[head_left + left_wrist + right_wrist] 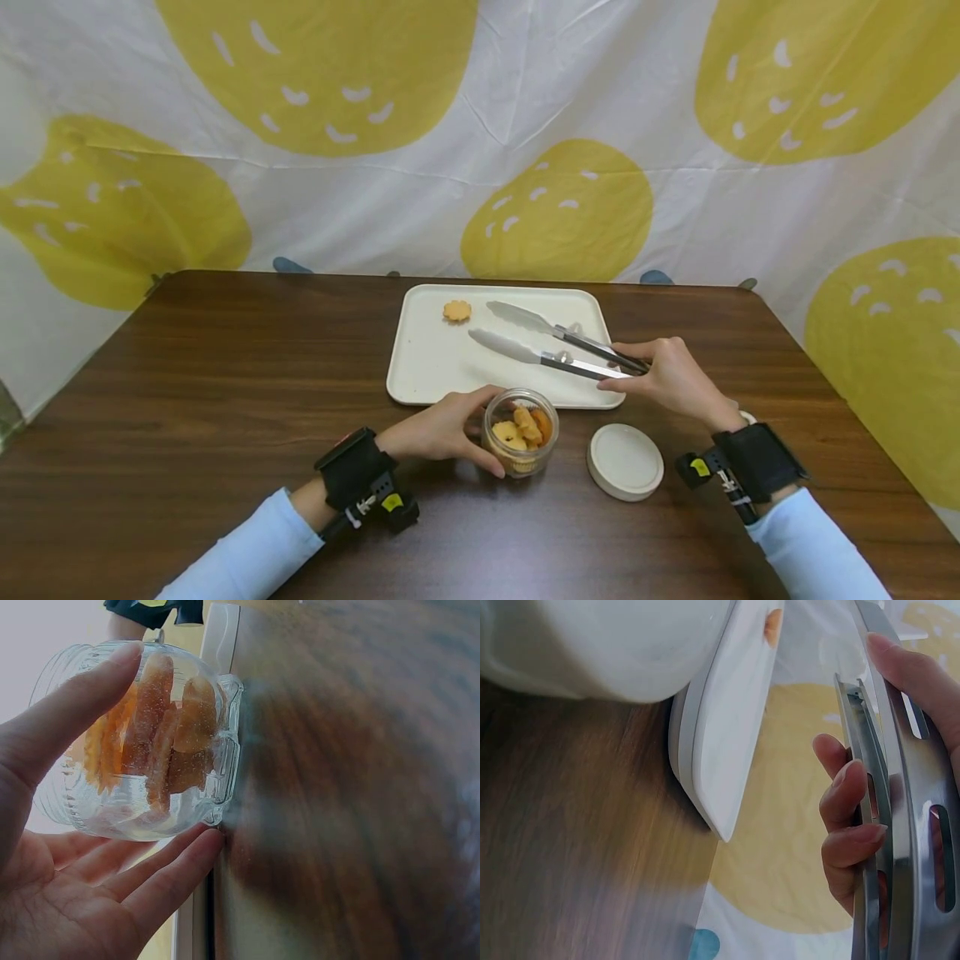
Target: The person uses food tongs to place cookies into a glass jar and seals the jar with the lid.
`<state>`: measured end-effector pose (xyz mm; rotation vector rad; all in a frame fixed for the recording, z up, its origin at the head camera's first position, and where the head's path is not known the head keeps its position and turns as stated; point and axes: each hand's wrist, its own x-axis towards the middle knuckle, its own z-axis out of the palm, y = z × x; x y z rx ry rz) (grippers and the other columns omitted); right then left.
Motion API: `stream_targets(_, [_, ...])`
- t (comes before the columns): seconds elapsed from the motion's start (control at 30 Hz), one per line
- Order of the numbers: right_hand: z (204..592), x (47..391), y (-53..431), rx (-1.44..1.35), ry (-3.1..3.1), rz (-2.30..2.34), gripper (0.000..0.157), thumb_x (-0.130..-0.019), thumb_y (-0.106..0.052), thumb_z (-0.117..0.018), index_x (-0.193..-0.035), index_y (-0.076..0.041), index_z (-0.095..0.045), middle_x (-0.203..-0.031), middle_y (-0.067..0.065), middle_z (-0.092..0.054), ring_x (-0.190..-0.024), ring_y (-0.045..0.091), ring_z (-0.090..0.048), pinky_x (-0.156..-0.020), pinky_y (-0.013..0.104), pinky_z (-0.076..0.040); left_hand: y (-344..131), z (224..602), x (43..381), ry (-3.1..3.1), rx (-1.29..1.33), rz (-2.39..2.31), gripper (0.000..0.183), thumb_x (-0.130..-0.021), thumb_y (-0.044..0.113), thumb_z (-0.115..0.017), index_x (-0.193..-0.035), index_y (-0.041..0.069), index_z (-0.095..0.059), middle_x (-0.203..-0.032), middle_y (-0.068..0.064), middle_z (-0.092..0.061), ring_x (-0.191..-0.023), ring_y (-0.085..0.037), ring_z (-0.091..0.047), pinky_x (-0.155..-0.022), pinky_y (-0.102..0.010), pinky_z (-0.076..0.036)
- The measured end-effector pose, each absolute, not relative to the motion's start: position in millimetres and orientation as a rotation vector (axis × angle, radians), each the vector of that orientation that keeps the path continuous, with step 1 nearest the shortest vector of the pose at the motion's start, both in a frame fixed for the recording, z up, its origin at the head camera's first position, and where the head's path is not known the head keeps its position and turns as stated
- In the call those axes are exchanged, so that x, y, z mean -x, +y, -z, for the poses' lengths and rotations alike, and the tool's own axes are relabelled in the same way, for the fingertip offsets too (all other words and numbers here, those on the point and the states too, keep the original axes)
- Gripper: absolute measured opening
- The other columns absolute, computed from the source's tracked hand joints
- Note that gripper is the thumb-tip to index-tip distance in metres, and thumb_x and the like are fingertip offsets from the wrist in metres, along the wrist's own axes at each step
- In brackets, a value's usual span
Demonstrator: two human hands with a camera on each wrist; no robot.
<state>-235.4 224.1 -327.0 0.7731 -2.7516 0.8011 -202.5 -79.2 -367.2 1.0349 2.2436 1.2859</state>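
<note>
The left hand holds a clear glass jar that stands on the table, thumb on one side and fingers round the other. Inside lie several golden biscuits, some flower-shaped, and no lid covers the mouth. Metal tongs with black on the handles are in the right hand, thumb on one arm and fingers on the other. Their arms are spread apart over a white tray, tips pointing left. One flower-shaped biscuit lies on the tray near its far left corner, left of the tong tips.
A round white lid lies on the table right of the jar, below the right hand. The brown wooden table reaches back to a white cloth with yellow shapes, hanging just behind its far edge.
</note>
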Motion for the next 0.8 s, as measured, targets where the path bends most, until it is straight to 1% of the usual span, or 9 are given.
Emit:
stream_targets(0.13, [328, 240, 219, -0.78, -2.767, -0.803, 0.062, -0.065, -0.04, -0.075, -0.105, 0.005, -0.063, -0.098, 0.029, -0.065, -0.076, 0.02, -0.059, -0.059, 0.035, -0.049, -79, 368, 203, 2.242, -1.039, -1.286, 0.08, -0.063, 0.022, -0.079, -0.13, 0.01, -0.036, -0.125, -0.01, -0.052, -0.111, -0.02, -0.049, -0.087, -0.032, -0.051])
stream_targets(0.2, [329, 243, 217, -0.784, -2.777, -0.799, 0.062, -0.065, -0.04, -0.075, -0.105, 0.006, -0.063, -0.097, 0.03, -0.065, -0.069, 0.018, -0.056, -0.055, 0.032, -0.046, -79, 368, 203, 2.242, -1.041, -1.286, 0.08, -0.063, 0.022, -0.079, -0.13, 0.01, -0.036, -0.125, -0.01, -0.053, -0.111, -0.019, -0.05, -0.087, -0.032, -0.051])
stream_targets(0.3, [331, 247, 213, -0.785, -2.79, -0.786, 0.061, -0.065, -0.039, -0.076, -0.105, 0.006, -0.063, -0.088, 0.027, -0.068, -0.058, 0.015, -0.047, -0.051, 0.028, -0.039, -80, 368, 202, 2.24, -1.055, -1.29, 0.08, -0.064, 0.022, -0.079, -0.131, 0.01, -0.036, -0.125, -0.011, -0.053, -0.111, -0.021, -0.05, -0.087, -0.033, -0.051])
stream_targets(0.37, [332, 250, 210, -0.78, -2.81, -0.775, 0.063, -0.064, -0.041, -0.075, -0.106, 0.005, -0.063, -0.074, 0.019, -0.068, -0.052, 0.013, -0.04, -0.048, 0.027, -0.035, -80, 368, 202, 2.241, -1.062, -1.291, 0.081, -0.064, 0.023, -0.079, -0.131, 0.009, -0.036, -0.124, -0.012, -0.053, -0.111, -0.022, -0.05, -0.087, -0.033, -0.051])
stream_targets(0.47, [332, 252, 206, -0.777, -2.841, -0.777, 0.065, -0.065, -0.043, -0.074, -0.108, 0.004, -0.062, -0.052, 0.003, -0.052, -0.045, 0.009, -0.026, -0.043, 0.025, -0.027, -80, 368, 202, 2.238, -1.064, -1.294, 0.08, -0.064, 0.023, -0.079, -0.131, 0.009, -0.036, -0.124, -0.012, -0.053, -0.111, -0.022, -0.05, -0.087, -0.033, -0.051])
stream_targets(0.57, [331, 254, 203, -0.783, -2.856, -0.785, 0.065, -0.066, -0.042, -0.074, -0.11, 0.004, -0.061, -0.044, -0.005, -0.036, -0.044, 0.007, -0.013, -0.041, 0.025, -0.02, -80, 367, 202, 2.24, -1.061, -1.295, 0.08, -0.064, 0.022, -0.079, -0.131, 0.009, -0.036, -0.124, -0.012, -0.053, -0.111, -0.021, -0.05, -0.087, -0.032, -0.051])
stream_targets(0.63, [331, 257, 201, -0.789, -2.851, -0.782, 0.064, -0.066, -0.041, -0.074, -0.11, 0.003, -0.061, -0.04, -0.005, -0.036, -0.043, 0.006, -0.01, -0.04, 0.024, -0.019, -80, 367, 201, 2.242, -1.049, -1.291, 0.08, -0.064, 0.021, -0.079, -0.13, 0.01, -0.037, -0.124, -0.01, -0.053, -0.111, -0.019, -0.05, -0.087, -0.031, -0.051])
stream_targets(0.7, [331, 259, 200, -0.799, -2.836, -0.769, 0.061, -0.065, -0.038, -0.075, -0.108, 0.003, -0.062, -0.041, -0.003, -0.043, -0.042, 0.004, -0.012, -0.04, 0.024, -0.02, -80, 367, 201, 2.245, -1.044, -1.29, 0.08, -0.063, 0.021, -0.079, -0.13, 0.011, -0.037, -0.124, -0.01, -0.053, -0.11, -0.018, -0.05, -0.087, -0.03, -0.051])
stream_targets(0.8, [331, 263, 198, -0.81, -2.826, -0.747, 0.06, -0.065, -0.036, -0.076, -0.107, 0.003, -0.062, -0.042, 0.0, -0.046, -0.041, 0.005, -0.014, -0.041, 0.024, -0.02, -80, 367, 201, 2.244, -1.038, -1.29, 0.079, -0.063, 0.022, -0.079, -0.129, 0.011, -0.037, -0.124, -0.009, -0.053, -0.111, -0.018, -0.049, -0.087, -0.03, -0.05])
